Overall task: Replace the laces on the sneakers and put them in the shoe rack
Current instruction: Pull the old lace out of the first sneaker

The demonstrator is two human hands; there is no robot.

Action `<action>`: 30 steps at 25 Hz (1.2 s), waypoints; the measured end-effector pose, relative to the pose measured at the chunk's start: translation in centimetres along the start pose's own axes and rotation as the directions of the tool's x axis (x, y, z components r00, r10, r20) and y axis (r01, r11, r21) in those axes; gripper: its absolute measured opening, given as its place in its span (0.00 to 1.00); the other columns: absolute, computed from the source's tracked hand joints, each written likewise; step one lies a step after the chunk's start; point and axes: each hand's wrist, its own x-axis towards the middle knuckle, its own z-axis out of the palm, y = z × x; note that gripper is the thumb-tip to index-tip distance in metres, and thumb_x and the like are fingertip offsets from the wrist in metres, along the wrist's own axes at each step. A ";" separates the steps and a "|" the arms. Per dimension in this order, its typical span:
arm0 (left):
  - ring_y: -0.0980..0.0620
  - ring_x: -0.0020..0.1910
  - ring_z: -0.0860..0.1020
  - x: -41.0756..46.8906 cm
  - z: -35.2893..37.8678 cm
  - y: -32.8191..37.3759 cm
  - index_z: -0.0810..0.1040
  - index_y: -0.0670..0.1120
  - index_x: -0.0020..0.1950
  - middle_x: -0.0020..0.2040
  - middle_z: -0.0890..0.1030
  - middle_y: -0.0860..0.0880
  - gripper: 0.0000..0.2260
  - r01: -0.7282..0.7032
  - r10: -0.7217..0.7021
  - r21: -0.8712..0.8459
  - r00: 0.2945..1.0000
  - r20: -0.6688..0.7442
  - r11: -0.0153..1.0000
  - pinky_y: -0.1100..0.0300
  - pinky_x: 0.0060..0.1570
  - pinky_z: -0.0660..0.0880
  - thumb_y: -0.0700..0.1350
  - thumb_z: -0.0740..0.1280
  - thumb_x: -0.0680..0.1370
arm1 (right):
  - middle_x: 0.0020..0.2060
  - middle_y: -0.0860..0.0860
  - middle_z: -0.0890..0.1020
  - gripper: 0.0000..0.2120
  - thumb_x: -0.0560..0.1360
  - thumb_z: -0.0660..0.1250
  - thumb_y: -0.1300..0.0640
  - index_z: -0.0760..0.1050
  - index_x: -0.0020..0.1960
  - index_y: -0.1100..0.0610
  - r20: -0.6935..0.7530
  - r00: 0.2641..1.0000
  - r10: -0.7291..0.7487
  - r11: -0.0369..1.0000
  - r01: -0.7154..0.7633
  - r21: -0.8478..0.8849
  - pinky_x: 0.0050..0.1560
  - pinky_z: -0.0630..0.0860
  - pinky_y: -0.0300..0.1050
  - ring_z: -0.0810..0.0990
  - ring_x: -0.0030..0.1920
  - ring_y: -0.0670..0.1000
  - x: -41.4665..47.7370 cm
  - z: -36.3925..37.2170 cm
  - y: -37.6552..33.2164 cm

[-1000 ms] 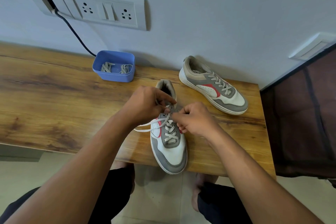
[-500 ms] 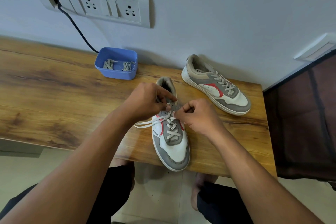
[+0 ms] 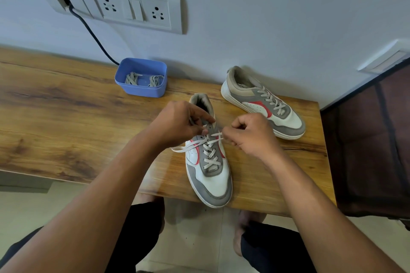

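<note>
Right hand (image 3: 250, 135) has drawn slightly away from left hand (image 3: 177, 125). Both hands pinch the flat white lace (image 3: 185, 148) at the upper eyelets of the grey-and-white sneaker (image 3: 210, 175), lower centre on the wooden bench (image 3: 66, 117). Risk: an uneven pull could slip a lace end back out of its eyelet.

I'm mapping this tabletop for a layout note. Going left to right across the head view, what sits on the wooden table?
blue tub → near sneaker → far sneaker
</note>
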 end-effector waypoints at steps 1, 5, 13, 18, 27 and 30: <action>0.62 0.38 0.80 0.0 0.0 0.0 0.86 0.57 0.57 0.40 0.84 0.55 0.13 0.002 -0.002 -0.002 1.000 0.001 1.000 0.69 0.40 0.73 0.47 0.78 0.73 | 0.32 0.51 0.85 0.06 0.70 0.77 0.55 0.83 0.36 0.54 -0.003 1.000 0.008 1.000 -0.008 0.029 0.43 0.83 0.58 0.82 0.35 0.51 0.2 -0.3 0.2; 0.61 0.37 0.80 0.0 0.0 0.0 0.87 0.57 0.56 0.40 0.84 0.55 0.13 0.016 -0.016 -0.013 1.000 -0.005 1.000 0.66 0.40 0.75 0.47 0.79 0.73 | 0.35 0.51 0.86 0.05 0.69 0.80 0.55 0.85 0.40 0.53 0.097 0.994 -0.042 0.998 0.036 0.056 0.41 0.81 0.54 0.82 0.36 0.50 -0.4 0.9 0.1; 0.64 0.38 0.80 0.0 0.0 0.0 0.86 0.58 0.56 0.40 0.85 0.55 0.13 0.022 -0.022 -0.007 1.000 0.007 1.000 0.69 0.39 0.73 0.47 0.79 0.73 | 0.36 0.50 0.86 0.04 0.71 0.80 0.58 0.86 0.43 0.52 0.108 0.993 -0.038 0.996 0.029 0.084 0.38 0.77 0.47 0.80 0.34 0.46 0.0 0.3 0.6; 0.62 0.38 0.81 -0.1 -0.1 0.0 0.86 0.57 0.57 0.40 0.85 0.55 0.13 0.014 -0.014 0.005 1.000 -0.001 1.000 0.71 0.38 0.73 0.47 0.78 0.73 | 0.31 0.46 0.84 0.07 0.71 0.79 0.61 0.84 0.38 0.52 -0.037 0.997 -0.065 0.998 0.065 0.012 0.36 0.78 0.45 0.79 0.31 0.43 0.8 -1.1 0.9; 0.61 0.40 0.81 -0.1 0.0 -0.1 0.86 0.58 0.57 0.41 0.84 0.55 0.13 0.011 -0.011 -0.010 1.000 -0.004 1.000 0.66 0.41 0.75 0.47 0.78 0.73 | 0.34 0.45 0.84 0.05 0.72 0.78 0.57 0.84 0.40 0.50 -0.026 0.997 -0.067 0.997 0.066 -0.033 0.37 0.78 0.41 0.79 0.33 0.39 0.4 -1.0 0.7; 0.61 0.39 0.80 0.0 0.0 -0.2 0.86 0.58 0.56 0.40 0.84 0.55 0.13 0.014 -0.014 -0.010 1.000 -0.010 1.000 0.69 0.39 0.73 0.47 0.79 0.73 | 0.36 0.44 0.86 0.03 0.71 0.79 0.56 0.86 0.42 0.51 0.078 0.991 -0.113 0.992 0.116 -0.046 0.39 0.79 0.42 0.83 0.36 0.41 -0.6 0.5 0.1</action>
